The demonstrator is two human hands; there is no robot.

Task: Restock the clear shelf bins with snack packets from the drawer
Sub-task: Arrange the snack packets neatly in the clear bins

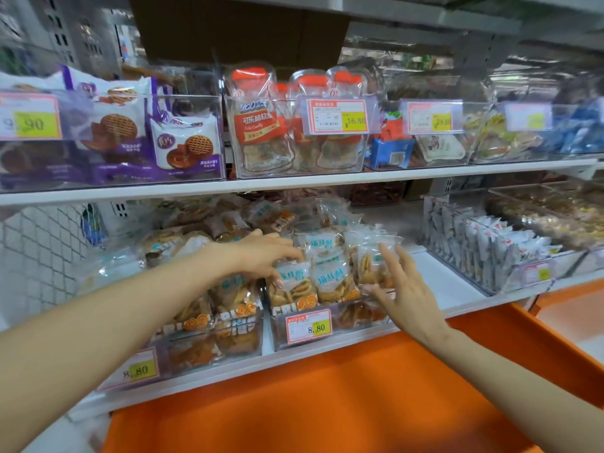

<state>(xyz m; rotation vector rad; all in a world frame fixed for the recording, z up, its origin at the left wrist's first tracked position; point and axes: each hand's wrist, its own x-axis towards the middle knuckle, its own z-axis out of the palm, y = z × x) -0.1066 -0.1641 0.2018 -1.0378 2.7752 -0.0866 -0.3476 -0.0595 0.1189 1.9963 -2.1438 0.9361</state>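
- Snack packets: clear film, white label with teal print near the top, golden-brown curled crisps showing through, orange swirl marks low on the front.
- Packed upright in rows inside a clear bin at the middle of the lower shelf, tops rising above the bin's front wall.
- Red-bordered price tag with a yellow patch fixed to that front wall.
- More of the same kind in a neighbouring bin just to the left, lying less neatly, several tilted.
- Orange drawer standing open below the shelf edge, under both forearms.
- Left hand: reaching in from the left, palm down, fingers curled over the top of the front-left packet, thumb against its face, pinching it between them.
- Right hand: coming up from the lower right, fingers straight and spread, pointing upward, holding nothing.
- Thumb of that hand at the lower edge of the rightmost packet, fingers just beside the row's right side; actual contact hard to tell.
- Both forearms bare, stretched forward and converging on the same bin.
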